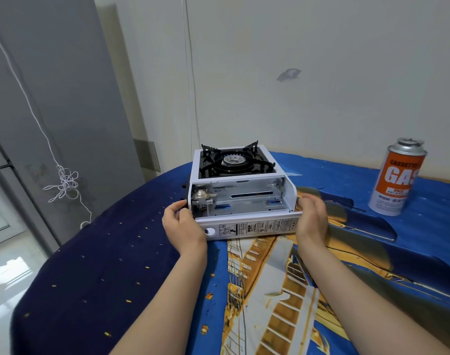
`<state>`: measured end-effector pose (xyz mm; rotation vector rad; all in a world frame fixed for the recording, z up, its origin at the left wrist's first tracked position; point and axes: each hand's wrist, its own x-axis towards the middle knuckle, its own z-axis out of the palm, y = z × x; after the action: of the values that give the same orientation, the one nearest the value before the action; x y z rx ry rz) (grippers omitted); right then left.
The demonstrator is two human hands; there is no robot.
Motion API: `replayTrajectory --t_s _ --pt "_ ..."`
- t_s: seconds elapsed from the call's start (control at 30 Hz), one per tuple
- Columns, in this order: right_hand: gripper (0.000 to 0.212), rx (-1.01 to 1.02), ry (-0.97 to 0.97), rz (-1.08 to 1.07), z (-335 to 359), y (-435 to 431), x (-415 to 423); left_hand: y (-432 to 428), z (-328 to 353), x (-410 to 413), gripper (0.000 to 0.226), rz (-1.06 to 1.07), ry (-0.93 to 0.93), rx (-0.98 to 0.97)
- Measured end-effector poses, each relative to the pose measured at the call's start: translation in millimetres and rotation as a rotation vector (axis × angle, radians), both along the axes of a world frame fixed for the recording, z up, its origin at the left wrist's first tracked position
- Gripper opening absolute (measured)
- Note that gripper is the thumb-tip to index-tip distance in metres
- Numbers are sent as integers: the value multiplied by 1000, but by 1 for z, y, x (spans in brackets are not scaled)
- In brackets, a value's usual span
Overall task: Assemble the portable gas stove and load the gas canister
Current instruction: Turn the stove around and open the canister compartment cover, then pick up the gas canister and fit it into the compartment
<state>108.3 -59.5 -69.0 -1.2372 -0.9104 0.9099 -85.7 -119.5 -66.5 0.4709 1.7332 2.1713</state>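
With the portable gas stove (234, 190) near the surface's far edge, its canister bay open and empty, our left hand (184, 221) and right hand (312, 216) clasp its ends; next, we judge, fetch the upright gas canister (395, 178) toward the far right corner.

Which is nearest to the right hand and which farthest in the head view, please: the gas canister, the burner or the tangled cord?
From the right hand:
1. Burner, on the stove, up and left.
2. Gas canister, upright at right.
3. Tangled cord, far left by the wall.
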Motion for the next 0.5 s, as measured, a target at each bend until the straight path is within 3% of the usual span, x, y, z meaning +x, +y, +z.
replayTrajectory --t_s 0.07,0.23,0.37,0.5 --pt "32 17 10 -20 2 1 3 -4 6 1 29 34 81 46" --pt "30 34 101 -92 14 10 12 -15 31 25 37 78 499 184" --pt "28 58 92 -124 21 18 27 -13 46 53 41 -62 699 195" --pt "32 83 51 -155 29 25 57 -1 56 83 39 -269 764 166"
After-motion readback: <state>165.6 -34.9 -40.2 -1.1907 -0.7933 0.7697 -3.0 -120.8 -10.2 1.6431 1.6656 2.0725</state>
